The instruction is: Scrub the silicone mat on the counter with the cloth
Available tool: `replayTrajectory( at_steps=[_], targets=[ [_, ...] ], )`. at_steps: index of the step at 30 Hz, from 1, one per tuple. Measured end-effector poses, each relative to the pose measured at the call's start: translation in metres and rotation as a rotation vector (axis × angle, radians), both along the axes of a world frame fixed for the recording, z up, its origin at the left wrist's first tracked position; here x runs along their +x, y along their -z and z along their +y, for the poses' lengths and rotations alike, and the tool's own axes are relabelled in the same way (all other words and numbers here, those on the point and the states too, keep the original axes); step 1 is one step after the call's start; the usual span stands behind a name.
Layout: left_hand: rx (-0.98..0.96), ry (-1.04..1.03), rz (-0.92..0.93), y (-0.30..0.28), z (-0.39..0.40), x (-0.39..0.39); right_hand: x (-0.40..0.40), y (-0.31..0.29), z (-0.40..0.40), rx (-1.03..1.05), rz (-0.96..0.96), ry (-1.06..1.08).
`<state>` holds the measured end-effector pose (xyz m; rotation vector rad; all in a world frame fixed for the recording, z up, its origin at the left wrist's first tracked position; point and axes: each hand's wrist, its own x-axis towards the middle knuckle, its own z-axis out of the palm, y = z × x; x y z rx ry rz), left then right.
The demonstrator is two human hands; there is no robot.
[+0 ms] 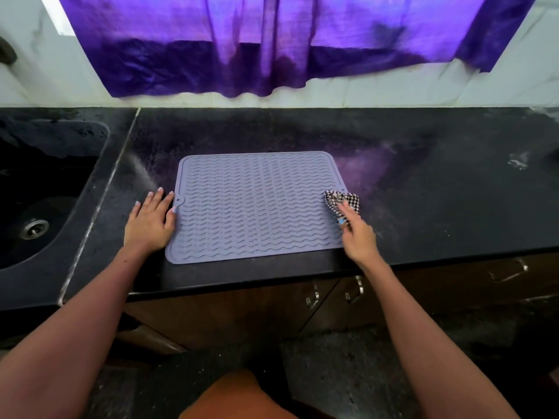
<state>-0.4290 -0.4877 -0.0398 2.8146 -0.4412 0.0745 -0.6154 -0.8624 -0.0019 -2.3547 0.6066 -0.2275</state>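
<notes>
The grey wavy-ribbed mat [255,207] lies flat mid-counter [423,207], long axis left-right, the left hand [151,220] pressing its left edge with fingers spread, the right hand [357,234] pinching a bunched checked cloth [341,201] at its right edge.

sink [45,189] cut by left edge, curtain [272,40] by top, cloth [343,204] partly under right hand [358,237]

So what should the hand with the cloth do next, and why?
Probably sweep the checkered cloth leftward across the ridged silicone mat. The right hand holds it only at the mat's right edge, the rest looks unwiped, and the left hand lies flat at the left edge, steadying it.
</notes>
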Motion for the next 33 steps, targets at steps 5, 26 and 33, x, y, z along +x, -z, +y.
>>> replayTrajectory(
  at_steps=[5, 26, 33],
  targets=[
    [-0.002, 0.003, -0.029, 0.0, -0.001, -0.001, 0.011, -0.029, -0.022, 0.544, -0.263, 0.36],
    [-0.029, 0.0, -0.031, -0.002, -0.001, -0.001, 0.002, -0.016, -0.016, 0.584, -0.299, 0.3],
    [-0.026, 0.004, -0.034, -0.002, 0.0, -0.002, 0.003, -0.02, 0.002, 0.163, -0.17, 0.192]
  ],
)
